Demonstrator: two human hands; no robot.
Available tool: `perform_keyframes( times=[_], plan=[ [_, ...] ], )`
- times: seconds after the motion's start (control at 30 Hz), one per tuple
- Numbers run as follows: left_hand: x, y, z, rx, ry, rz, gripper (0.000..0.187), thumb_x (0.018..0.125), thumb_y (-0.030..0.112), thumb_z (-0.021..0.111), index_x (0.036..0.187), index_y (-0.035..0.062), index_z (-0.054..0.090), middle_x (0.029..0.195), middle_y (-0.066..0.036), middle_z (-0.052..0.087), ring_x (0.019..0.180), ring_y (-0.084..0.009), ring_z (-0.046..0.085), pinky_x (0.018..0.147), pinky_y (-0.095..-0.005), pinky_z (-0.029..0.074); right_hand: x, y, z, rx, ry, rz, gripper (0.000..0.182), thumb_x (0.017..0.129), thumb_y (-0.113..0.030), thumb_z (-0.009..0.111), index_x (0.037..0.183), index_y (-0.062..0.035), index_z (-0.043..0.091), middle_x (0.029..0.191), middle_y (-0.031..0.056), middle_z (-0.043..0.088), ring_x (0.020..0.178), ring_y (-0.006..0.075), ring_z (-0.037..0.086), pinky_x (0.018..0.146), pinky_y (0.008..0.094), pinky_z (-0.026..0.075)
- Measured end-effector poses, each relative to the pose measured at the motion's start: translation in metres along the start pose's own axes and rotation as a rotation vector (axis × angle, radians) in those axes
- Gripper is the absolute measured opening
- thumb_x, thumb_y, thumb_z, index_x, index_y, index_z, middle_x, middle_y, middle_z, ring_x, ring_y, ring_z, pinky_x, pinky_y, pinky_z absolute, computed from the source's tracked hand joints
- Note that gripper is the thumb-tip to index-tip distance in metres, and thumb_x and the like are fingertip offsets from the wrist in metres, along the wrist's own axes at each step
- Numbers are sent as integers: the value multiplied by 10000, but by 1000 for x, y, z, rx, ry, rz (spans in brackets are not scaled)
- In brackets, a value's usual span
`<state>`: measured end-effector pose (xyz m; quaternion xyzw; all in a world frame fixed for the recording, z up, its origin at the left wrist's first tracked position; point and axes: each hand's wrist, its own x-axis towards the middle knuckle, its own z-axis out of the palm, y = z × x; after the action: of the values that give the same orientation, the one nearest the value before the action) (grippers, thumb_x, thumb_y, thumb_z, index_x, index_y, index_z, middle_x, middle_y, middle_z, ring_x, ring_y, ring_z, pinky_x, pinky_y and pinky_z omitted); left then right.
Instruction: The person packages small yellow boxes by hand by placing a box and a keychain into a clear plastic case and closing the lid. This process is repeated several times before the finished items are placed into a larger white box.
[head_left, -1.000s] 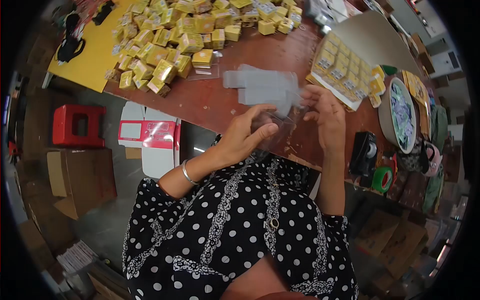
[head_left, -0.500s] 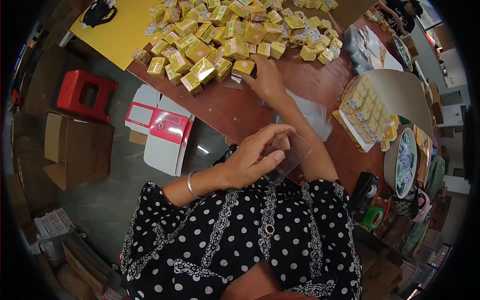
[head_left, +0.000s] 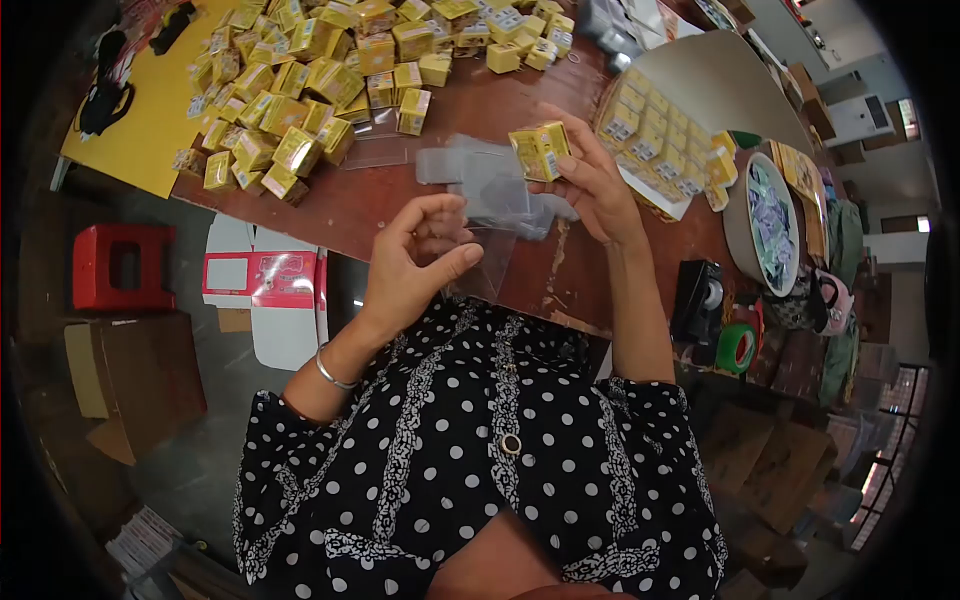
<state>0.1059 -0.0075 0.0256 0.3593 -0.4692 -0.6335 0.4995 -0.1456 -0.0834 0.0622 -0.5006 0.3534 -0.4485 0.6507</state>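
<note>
My right hand [head_left: 600, 190] is closed on a small yellow printed box [head_left: 540, 152], raised above the table. Lower and to the left, my left hand [head_left: 415, 262], with a silver bangle at the wrist, curls around a clear plastic box [head_left: 492, 268]. Its see-through walls show faintly beside the thumb, and part of it is hidden by the hand. Behind the hands, several clear plastic cases [head_left: 480, 180] lie on the reddish-brown table. A big pile of yellow boxes [head_left: 300, 90] covers the far left of the table.
Yellow boxes stand in rows in a tray [head_left: 650, 195] at the right. Farther right are a round tub [head_left: 745, 215] of small packets, a black tape dispenser [head_left: 697, 300] and green tape [head_left: 737, 347]. A red stool [head_left: 125, 268] and cartons stand on the floor at left.
My right hand has taken a yellow box from the pile's edge and brought it back to the right. My left hand, with the clear box, has shifted left in view. The view has turned.
</note>
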Motion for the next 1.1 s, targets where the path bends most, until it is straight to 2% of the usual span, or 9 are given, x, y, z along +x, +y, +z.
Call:
perform_keyframes(
  times=[0.13,0.27,0.4,0.47,0.6,0.67,0.73,1.03,1.1],
  plan=[
    [3,-11,8,101,-8,-24,510,867,113,822,1297,-10,576,1097,-77,651,1008,-139,658,896,-276,557,-44,-3,-24,146,-27,-85,519,966,-191,628,1427,-20,464,1254,93,624,1155,176,609,944,375,554],
    [5,-12,23,189,-54,-98,509,864,162,835,1277,-10,592,1075,-76,667,978,-127,661,857,-268,551,-76,16,-55,27,52,-169,500,939,-220,652,1357,-1,487,1222,91,622,1156,178,601,1004,352,495],
    [9,-22,32,263,-83,-82,513,849,193,850,1255,-10,609,1080,-84,684,961,-127,661,850,-279,551,-93,-1,-40,46,124,-182,461,908,-179,679,1297,-1,508,1190,93,623,1110,157,598,1046,319,433],
    [10,-22,36,313,-135,-114,512,864,173,836,1285,-2,604,1110,-57,673,1008,-118,639,937,-292,525,-97,-5,-35,18,139,-207,455,899,-168,687,1282,1,508,1186,96,620,1110,156,596,1037,320,442],
    [10,-21,45,329,-153,-169,527,859,171,842,1291,-5,597,1100,-48,674,1018,-114,635,941,-290,523,-103,-3,-30,-16,179,-351,404,877,-108,700,1228,8,537,1179,92,615,1151,163,587,1028,324,458],
    [10,-29,47,325,-167,-17,506,840,191,856,1245,2,620,1092,-92,694,980,-127,655,870,-289,550,-104,-1,-21,-56,210,-376,380,869,-85,709,1203,8,554,1180,91,615,1161,171,584,1027,326,461],
    [9,-25,54,269,-173,-58,518,838,174,857,1261,2,611,1098,-96,691,996,-131,656,885,-292,551,-101,4,-13,-100,244,-403,357,861,-61,718,1178,7,570,1181,89,615,1172,179,581,1026,328,463],
    [5,-22,59,143,-164,-72,565,852,116,840,1331,-7,567,1138,-116,684,1035,-161,673,946,-315,556,-109,-7,-6,-826,294,-399,363,817,-6,723,1170,-2,638,1202,105,653,1130,181,611,1034,327,458],
    [5,-21,60,140,-174,-79,562,861,105,829,1339,-14,557,1152,-121,686,1045,-164,675,949,-319,557,-107,-15,-2,-975,287,-504,322,761,-69,772,1077,-57,711,1086,100,702,1039,272,633,938,363,506]
  ],
)
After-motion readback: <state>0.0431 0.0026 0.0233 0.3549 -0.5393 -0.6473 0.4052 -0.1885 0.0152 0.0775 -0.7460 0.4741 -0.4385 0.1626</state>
